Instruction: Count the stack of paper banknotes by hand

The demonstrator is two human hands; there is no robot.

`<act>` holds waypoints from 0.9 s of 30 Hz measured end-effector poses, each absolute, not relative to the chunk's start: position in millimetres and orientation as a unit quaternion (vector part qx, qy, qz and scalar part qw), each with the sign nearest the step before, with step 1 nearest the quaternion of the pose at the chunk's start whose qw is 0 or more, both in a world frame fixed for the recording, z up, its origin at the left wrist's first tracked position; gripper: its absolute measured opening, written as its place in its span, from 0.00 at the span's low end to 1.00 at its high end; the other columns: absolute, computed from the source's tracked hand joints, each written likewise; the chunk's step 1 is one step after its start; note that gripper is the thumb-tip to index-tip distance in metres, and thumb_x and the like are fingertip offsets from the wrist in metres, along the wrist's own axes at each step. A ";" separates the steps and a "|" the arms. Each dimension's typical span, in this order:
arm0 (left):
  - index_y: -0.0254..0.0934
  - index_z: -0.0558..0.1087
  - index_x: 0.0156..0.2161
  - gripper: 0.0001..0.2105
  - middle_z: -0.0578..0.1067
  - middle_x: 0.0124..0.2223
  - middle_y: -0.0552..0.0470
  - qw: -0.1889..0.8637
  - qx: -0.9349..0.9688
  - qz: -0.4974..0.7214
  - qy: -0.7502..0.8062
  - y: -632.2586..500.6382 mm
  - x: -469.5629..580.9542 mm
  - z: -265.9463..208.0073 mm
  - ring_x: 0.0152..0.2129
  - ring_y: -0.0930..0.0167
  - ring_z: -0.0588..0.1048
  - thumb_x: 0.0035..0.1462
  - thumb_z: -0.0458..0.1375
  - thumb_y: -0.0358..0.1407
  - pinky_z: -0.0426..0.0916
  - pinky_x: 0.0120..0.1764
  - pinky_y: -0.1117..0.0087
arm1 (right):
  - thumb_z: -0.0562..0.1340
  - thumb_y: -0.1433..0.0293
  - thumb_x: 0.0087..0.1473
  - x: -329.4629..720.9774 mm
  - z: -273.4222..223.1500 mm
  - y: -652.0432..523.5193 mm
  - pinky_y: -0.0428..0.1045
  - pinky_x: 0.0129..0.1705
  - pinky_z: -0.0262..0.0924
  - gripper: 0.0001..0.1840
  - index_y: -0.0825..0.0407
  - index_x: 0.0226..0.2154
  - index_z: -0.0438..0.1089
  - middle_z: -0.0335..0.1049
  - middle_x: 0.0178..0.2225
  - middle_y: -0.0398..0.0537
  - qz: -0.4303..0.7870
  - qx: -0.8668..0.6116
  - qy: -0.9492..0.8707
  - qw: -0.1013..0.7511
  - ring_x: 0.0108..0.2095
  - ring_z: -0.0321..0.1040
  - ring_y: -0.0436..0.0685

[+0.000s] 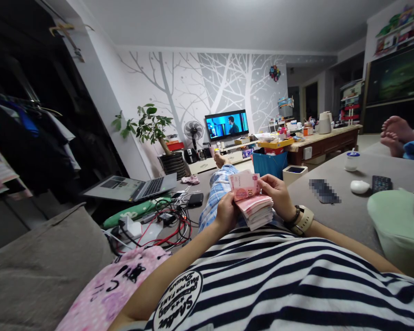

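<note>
A thick stack of red banknotes (257,211) rests over my lap, its edges fanned unevenly toward me. My left hand (227,212) is closed round the left side of this stack. One banknote (243,185) stands upright above the rest, its printed face toward me. At its upper right edge my right hand (276,192) pinches it between thumb and fingers. A pale watch (304,220) and a dark bracelet are on my right wrist. The lower fingers of my left hand are hidden behind the notes.
An open laptop (134,187) and tangled cables (172,225) lie on the sofa at left. To the right are a blurred dark object (324,191), a white mouse (359,186), a small jar (352,161) and a green neck pillow (393,220). Another person's feet (396,132) show far right.
</note>
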State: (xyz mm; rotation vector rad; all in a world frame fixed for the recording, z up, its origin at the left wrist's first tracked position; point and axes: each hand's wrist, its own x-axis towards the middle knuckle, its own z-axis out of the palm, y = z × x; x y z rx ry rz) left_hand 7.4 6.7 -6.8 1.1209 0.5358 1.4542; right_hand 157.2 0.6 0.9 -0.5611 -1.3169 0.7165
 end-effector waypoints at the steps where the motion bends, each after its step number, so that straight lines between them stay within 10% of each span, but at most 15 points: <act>1: 0.37 0.74 0.27 0.07 0.77 0.31 0.47 0.574 0.483 0.620 0.230 6.1 7.5 -6.6 0.37 0.63 0.75 0.47 0.54 0.35 0.68 0.41 0.64 | 0.63 0.57 0.47 157.1 1.1 0.3 0.46 0.22 0.48 0.17 0.53 0.23 0.65 0.59 0.19 0.40 0.323 -0.251 -0.590 0.696 0.21 0.52 0.48; 27: 0.38 0.74 0.32 0.07 0.79 0.36 0.46 0.578 0.527 0.591 0.198 2.5 7.6 -3.0 0.42 0.59 0.74 0.49 0.55 0.36 0.68 0.46 0.57 | 0.60 0.56 0.51 158.4 -0.6 0.2 0.45 0.21 0.47 0.18 0.52 0.22 0.65 0.59 0.18 0.39 0.319 -0.247 -0.594 0.696 0.19 0.52 0.47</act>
